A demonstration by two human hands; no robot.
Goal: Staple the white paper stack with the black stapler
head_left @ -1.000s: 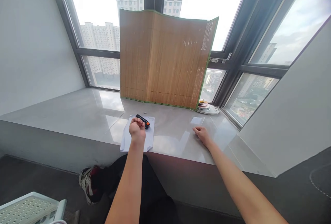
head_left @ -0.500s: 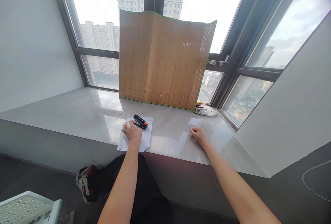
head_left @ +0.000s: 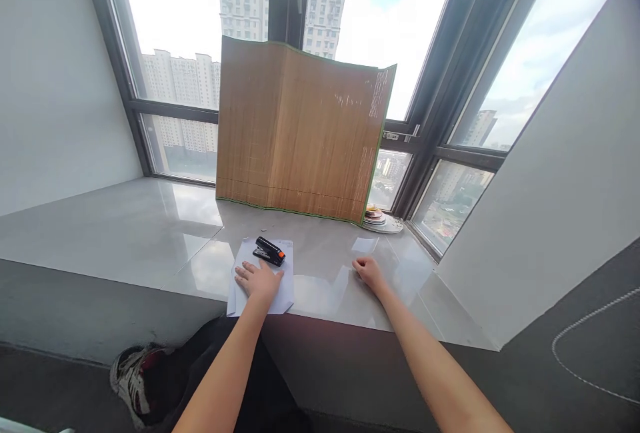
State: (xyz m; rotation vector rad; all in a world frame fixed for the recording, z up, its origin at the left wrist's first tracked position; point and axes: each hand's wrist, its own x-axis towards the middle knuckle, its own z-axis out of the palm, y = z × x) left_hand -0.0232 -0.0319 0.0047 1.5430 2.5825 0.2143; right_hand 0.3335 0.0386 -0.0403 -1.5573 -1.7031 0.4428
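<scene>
Windowsill; stapler beyond left hand

Stapler under your eyes: black body, orange end. Paper beneath it: white, faint print near top edge. Surface: pale grey, glossy, window reflections. Screen: tan bamboo slats, thin green border, few light scratches upper right. Window frame: dark grey. Walls: white. Shoe below: white and grey, dark red accents. Your trousers: black. Floor: dark grey, white dotted curve at right.
</scene>
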